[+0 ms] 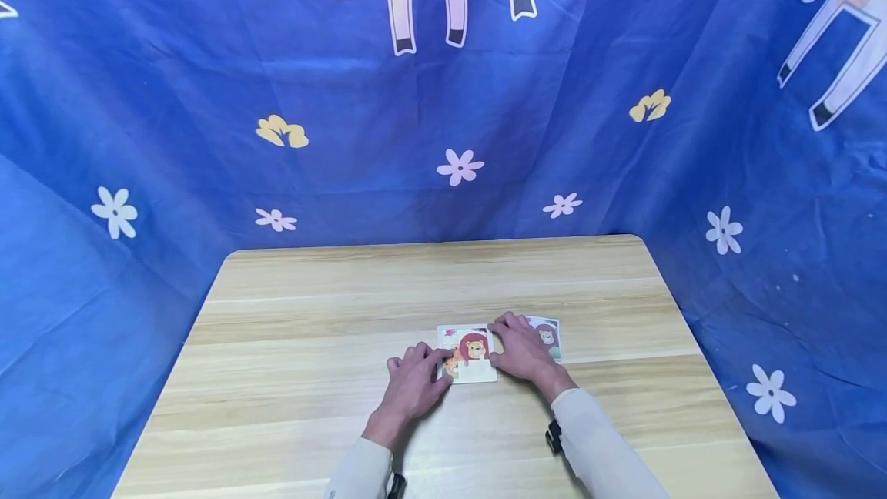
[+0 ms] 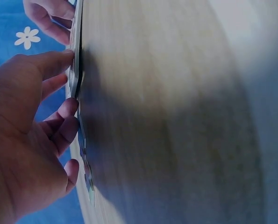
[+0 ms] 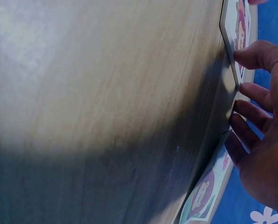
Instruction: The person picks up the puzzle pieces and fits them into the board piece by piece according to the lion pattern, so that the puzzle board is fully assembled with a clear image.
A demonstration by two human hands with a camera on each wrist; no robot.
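A small jigsaw puzzle (image 1: pixel 474 346) with a lion picture lies on the table, its white tray bare at the lower right. At its left side my left hand (image 1: pixel 410 385) holds it, index finger over the picture and thumb at the near left corner. My right hand (image 1: pixel 521 349) grips the right edge between thumb and index finger. Partly under the right hand lies a lion picture card (image 1: pixel 547 336); the right wrist view shows this card (image 3: pixel 204 193) below the curled fingers. Thin pieces with wavy edges (image 2: pixel 89 184) lie beneath the left hand's outer fingers, hidden in the head view.
The pale wooden table (image 1: pixel 312 314) has rounded far corners. A blue cloth (image 1: pixel 360 137) printed with flowers and animals hangs behind it and along both sides. Dark straps (image 1: pixel 554 436) sit on both light sleeves (image 1: pixel 603 445).
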